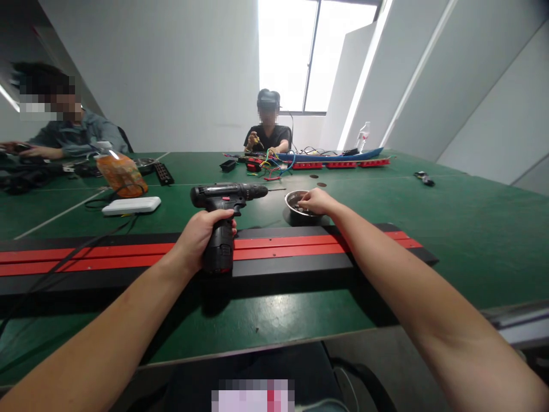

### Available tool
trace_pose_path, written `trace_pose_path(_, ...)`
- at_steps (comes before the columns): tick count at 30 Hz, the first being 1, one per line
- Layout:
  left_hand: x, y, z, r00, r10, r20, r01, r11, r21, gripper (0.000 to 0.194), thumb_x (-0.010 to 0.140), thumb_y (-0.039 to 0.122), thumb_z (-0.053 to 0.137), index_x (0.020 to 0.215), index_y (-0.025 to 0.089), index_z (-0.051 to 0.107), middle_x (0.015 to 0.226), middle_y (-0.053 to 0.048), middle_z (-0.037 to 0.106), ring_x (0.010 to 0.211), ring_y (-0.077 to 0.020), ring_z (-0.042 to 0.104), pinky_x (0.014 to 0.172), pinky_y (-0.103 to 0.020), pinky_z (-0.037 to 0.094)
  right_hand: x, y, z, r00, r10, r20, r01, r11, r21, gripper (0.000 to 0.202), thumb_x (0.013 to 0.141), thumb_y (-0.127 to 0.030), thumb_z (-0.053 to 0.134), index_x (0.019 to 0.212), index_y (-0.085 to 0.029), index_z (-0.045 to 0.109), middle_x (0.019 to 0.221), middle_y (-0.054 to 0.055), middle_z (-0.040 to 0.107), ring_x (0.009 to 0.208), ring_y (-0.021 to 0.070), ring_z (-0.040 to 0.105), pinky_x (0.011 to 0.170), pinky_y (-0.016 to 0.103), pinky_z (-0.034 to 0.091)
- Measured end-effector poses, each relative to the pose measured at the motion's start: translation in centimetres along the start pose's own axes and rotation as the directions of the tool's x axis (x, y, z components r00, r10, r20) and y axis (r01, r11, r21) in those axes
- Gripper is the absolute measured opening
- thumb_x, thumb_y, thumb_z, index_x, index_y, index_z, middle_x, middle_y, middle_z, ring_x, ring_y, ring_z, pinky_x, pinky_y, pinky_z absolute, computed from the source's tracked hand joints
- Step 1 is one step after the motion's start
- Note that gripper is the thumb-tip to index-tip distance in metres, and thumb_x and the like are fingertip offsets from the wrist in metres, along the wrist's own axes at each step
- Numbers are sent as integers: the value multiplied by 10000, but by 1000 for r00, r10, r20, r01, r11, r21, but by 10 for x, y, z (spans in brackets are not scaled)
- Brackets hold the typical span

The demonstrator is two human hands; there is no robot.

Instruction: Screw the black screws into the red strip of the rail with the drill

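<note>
My left hand (206, 234) is closed around the grip of the drill (221, 246), its bit held level, clear of the long bar (274, 246). My right fingers, bunched, dip into the metal bowl (300, 214) behind the bar, likely to pick small parts; I can't tell whether they've gripped any.

Glossy green tabletop (274, 320) — matt black plastic drill (218, 252) — shiny metal bowl (291, 200), smooth red strips (274, 250).

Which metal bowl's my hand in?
The nearer bowl, past the red-striped bar, with your right hand in it; the other bowl is by the orange bottle.
</note>
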State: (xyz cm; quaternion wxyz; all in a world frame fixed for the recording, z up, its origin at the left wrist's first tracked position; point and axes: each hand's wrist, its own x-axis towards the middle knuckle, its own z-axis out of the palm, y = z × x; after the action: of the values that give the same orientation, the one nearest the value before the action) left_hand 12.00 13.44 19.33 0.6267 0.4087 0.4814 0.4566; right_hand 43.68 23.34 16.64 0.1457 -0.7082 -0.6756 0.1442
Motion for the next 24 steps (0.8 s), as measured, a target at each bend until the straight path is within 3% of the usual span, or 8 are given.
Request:
trace_pose_path(6, 0, -7, 1, 996, 54, 69, -59, 996, 73, 226, 700, 305, 729, 763, 105, 645, 649, -74, 652, 482, -155, 603, 449, -250, 478, 6, 4, 3, 1000, -9, -7, 9, 1000, -6, 324, 869, -400, 592, 719, -143, 721, 609, 38, 608, 549, 136, 524, 522, 254, 336)
trace_pose_path(15, -2, -7, 3, 995, 69, 74, -77, 991, 109, 223, 706, 314, 712, 732, 106, 636, 635, -87, 652, 475, -174, 606, 442, -268, 471, 7, 3, 3, 1000, -7, -25, 7, 1000, 8, 316, 902, -384, 524, 824, -152, 724, 664, 51, 628, 566, 157, 535, 519, 255, 341)
trace_pose_path(20, -2, -7, 2, 995, 73, 71, -81, 990, 115, 226, 719, 319, 708, 737, 105, 638, 640, -84, 652, 484, -172, 608, 449, -266, 473, 7, 2, 1, 999, 30, -15, -28, 993, 115, 258, 876, -311, 529, 880, -140, 722, 774, 73, 673, 622, 166, 574, 519, 241, 359)
trace_pose_path(24, -1, -7, 2, 995, 74, 72, -81, 991, 109, 237, 716, 329, 715, 736, 104, 643, 650, -84, 654, 489, -170, 611, 460, -269, 481, 0, -2, 0, 1000, -12, 22, 6, 964, 264, 229, 857, -349, 613, 901, -144, 707, 731, 51, 664, 591, 141, 560, 526, 218, 386)
